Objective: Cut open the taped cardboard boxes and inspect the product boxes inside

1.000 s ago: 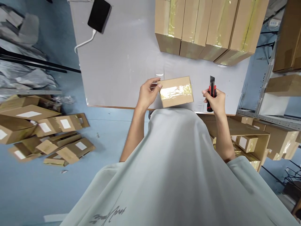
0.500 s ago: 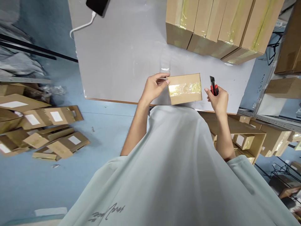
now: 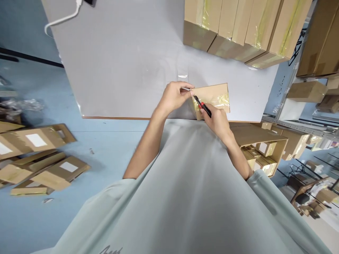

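A small cardboard box (image 3: 212,92) with shiny clear tape across its top face sits at the front edge of the table, close to my body. My left hand (image 3: 176,94) pinches the box's upper left corner between thumb and fingers. In my right hand (image 3: 217,120) is a red and black box cutter (image 3: 203,106), its dark blade out and pointing up and left. The blade tip lies at the box's left end, close to my left fingertips. My right hand covers part of the box's lower side.
Several larger taped cartons (image 3: 235,31) stand in a row at the table's back right. A white cable (image 3: 62,20) lies at the upper left. Flattened boxes (image 3: 47,155) cover the floor at left. An open carton (image 3: 265,139) of smaller boxes sits right, below the table (image 3: 119,81).
My right hand has moved left with the box cutter, from beside the box to over its left end. The box has tilted slightly under my left hand. The view has shifted.
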{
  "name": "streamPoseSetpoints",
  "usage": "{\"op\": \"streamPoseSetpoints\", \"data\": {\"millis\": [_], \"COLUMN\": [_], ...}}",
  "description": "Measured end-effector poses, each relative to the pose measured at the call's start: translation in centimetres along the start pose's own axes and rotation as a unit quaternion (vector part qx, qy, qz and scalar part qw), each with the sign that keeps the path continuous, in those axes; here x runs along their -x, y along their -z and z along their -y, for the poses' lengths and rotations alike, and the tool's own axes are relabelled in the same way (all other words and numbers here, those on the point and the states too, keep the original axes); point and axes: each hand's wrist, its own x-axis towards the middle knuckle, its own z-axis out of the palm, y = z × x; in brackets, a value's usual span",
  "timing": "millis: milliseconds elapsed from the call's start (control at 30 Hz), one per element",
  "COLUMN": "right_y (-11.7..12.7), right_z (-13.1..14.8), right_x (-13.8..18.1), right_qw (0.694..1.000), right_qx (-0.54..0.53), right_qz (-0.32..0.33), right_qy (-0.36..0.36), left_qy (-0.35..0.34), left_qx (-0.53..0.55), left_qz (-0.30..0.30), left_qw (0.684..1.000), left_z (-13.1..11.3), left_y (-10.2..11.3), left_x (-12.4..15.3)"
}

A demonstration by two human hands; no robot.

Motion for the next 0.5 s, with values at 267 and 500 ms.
{"op": "streamPoseSetpoints", "data": {"millis": [267,500], "right_y": [0.4,-0.2], "right_z": [1.6,3.0], "right_x": [0.8,0.4], "right_qw": [0.999,0.994], "right_qx": [0.028,0.096], "right_qz": [0.018,0.019], "right_qy": [-0.029,-0.049], "left_qy": [-0.012,0.000], "left_qx": [0.016,-0.014], "left_qz": [-0.005,-0.049], "left_qw": [1.000,0.999], "left_z": [0.4,-0.3], "left_y": [-0.4,-1.3], "left_x": [0.4,0.7]}}
